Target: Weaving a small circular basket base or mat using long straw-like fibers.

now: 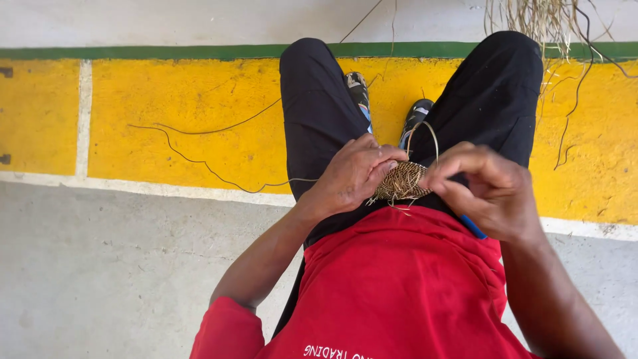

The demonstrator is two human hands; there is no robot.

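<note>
Both hands curl over the lap: the left hand (355,174) and the right hand (485,189) pinch a small woven disc (400,181), lying roughly flat with its long axis left to right.

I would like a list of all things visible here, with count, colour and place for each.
woven piece: one, tan, between both hands
loose strand: one, tan, across the yellow floor
fibre bundle: one, tan, top right
blue tool: one, under the right hand
floor band: one, yellow, with a green stripe above
shoes: two, dark, between the knees
left hand: grips the woven piece
right hand: pinches its edge
</note>
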